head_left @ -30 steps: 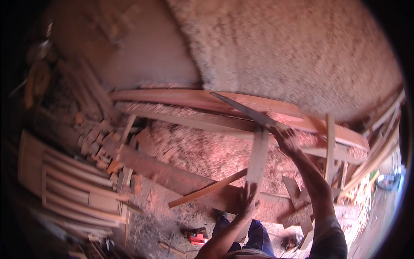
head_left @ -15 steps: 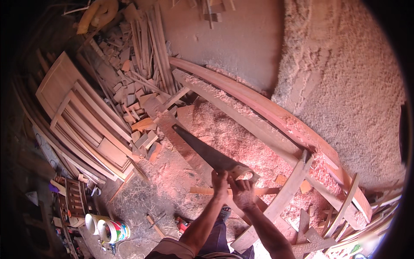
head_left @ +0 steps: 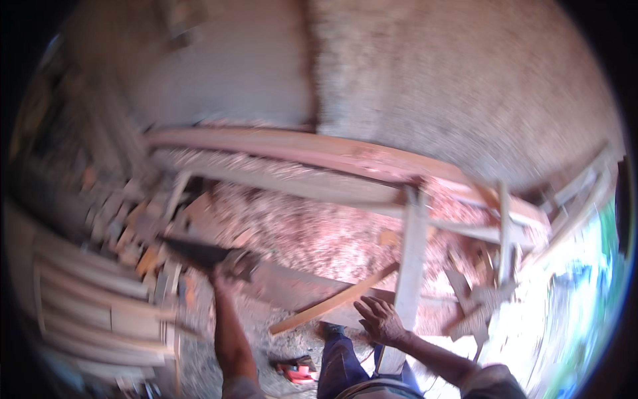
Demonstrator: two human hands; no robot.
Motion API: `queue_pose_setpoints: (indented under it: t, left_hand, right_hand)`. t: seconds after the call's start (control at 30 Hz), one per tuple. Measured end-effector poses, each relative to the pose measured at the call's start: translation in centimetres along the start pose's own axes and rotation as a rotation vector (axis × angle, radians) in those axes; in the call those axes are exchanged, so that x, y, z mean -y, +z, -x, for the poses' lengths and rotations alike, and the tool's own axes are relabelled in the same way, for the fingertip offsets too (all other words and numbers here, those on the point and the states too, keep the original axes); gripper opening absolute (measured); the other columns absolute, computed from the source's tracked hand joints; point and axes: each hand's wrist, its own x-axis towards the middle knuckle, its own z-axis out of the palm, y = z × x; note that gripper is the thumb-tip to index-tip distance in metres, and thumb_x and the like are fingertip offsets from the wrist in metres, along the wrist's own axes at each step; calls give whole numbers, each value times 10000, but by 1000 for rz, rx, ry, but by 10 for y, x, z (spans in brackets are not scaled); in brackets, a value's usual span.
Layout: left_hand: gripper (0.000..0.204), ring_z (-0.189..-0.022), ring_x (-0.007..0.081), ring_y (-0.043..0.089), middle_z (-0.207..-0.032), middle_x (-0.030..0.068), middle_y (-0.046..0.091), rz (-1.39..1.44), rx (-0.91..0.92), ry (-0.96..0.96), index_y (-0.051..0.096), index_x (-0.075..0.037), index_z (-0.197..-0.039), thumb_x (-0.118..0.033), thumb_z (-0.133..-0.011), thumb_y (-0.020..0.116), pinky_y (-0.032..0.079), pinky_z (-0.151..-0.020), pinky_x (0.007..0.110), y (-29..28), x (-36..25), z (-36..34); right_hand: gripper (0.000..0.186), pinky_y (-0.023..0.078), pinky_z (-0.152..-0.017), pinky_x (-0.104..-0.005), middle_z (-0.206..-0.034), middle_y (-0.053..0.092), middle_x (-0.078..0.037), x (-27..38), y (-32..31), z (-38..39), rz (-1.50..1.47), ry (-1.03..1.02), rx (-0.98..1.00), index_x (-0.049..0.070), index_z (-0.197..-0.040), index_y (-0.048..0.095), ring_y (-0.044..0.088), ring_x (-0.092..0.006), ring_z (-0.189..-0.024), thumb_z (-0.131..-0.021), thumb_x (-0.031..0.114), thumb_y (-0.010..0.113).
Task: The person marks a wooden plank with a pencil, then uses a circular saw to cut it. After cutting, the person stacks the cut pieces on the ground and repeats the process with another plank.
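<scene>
My left hand (head_left: 220, 278) is closed on a handsaw (head_left: 194, 251), whose dark blade points left over the scrap wood; the grip is blurred. To the right, my right hand (head_left: 383, 320) is empty, its fingers apart. It is close to the right end of a narrow wooden strip (head_left: 335, 301), which lies aslant across a long board (head_left: 282, 287). Beside that hand rises the pale crosspiece (head_left: 411, 253) of a wooden bench frame. Whether the fingers touch either piece I cannot tell.
Pink shavings (head_left: 299, 229) cover the ground inside the frame. Long planks (head_left: 266, 141) run along its far side. Cabinet panels (head_left: 93, 302) and scrap blocks (head_left: 119, 219) lie at the left. A red power tool (head_left: 297, 370) sits near my feet.
Both hands were together at the saw's handle; now the right has let go and moved right. The left has carried the saw left. The view has swung right, and the strip now lies aslant.
</scene>
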Motion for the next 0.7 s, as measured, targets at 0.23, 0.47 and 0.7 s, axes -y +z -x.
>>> queue_pose_setpoints:
  t: [0.23,0.47,0.7]
  left_hand:
    - [771,-1380,467,451,-1563,225,403,-644,-789,404,431,-57,-1524,-460,-917,682,473,-1053,596,70,-1,37]
    - [844,-1551,418,160,-1669,259,176,-1056,206,814,194,-41,-1618,-372,-980,637,138,-1258,542,259,193,257]
    - [882,-1472,511,280,-1629,307,215,-1650,608,841,259,-91,-1613,-486,-934,660,229,-1178,679,334,326,394]
  right_hand:
    - [504,458,-1070,-503,-1460,532,-147,-47,-14,15,-44,65,-77,130,-1419,573,500,-354,-1352,-932,221,666]
    - [424,545,-1011,-450,-1393,587,-158,-212,-86,-28,-34,263,-415,52,-1321,607,528,-374,-1336,-930,198,683]
    - [497,487,-1018,-513,-1244,644,-303,-434,-182,-89,46,647,-585,15,-1348,607,612,-470,-1169,-994,364,591]
